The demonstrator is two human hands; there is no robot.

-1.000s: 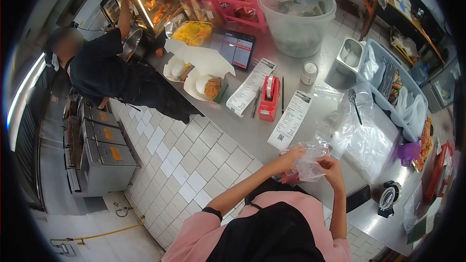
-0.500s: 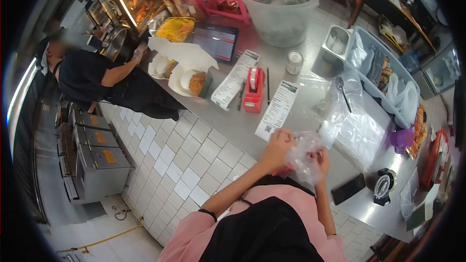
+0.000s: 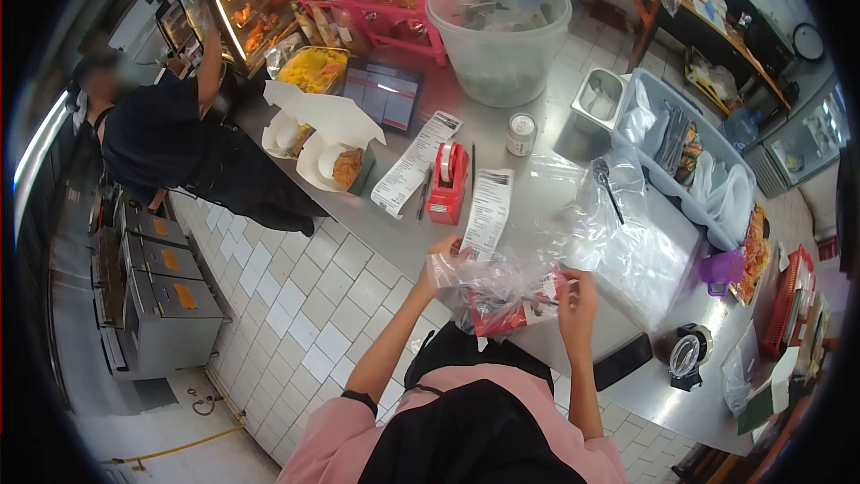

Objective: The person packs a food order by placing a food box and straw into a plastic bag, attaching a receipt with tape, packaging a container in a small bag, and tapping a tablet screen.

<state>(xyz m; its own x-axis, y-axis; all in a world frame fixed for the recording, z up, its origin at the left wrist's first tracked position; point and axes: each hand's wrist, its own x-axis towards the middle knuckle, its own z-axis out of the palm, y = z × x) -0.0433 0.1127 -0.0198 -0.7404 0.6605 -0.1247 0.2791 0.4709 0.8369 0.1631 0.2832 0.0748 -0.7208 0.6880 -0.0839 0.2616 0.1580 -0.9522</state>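
Note:
A clear plastic bag (image 3: 506,278) is stretched between my hands at the near table edge, with a red and white item (image 3: 502,315) in or under it. My left hand (image 3: 445,264) is closed on the bag's left side. On the right side, my right hand (image 3: 576,296) pinches the plastic beside the red item. Just beyond my left hand lies a printed receipt (image 3: 489,211), its lower end near the bag. A red tape dispenser (image 3: 447,184) stands left of that receipt. Flat clear bags (image 3: 649,260) lie right of my hands, with a black spoon (image 3: 607,188) on them.
At the left, a co-worker (image 3: 170,139) in dark clothes reaches up. Open food boxes (image 3: 336,161), a second receipt (image 3: 417,164), a tablet (image 3: 382,94), a can (image 3: 520,134) and a large tub (image 3: 499,45) stand beyond. A blue-grey bin (image 3: 690,184), purple cup (image 3: 719,272) and phone (image 3: 624,362) are at right.
My hands have moved apart and the bunched bag is now spread wide, showing more of the red item. The co-worker's arm has gone up again. The camera view has shifted.

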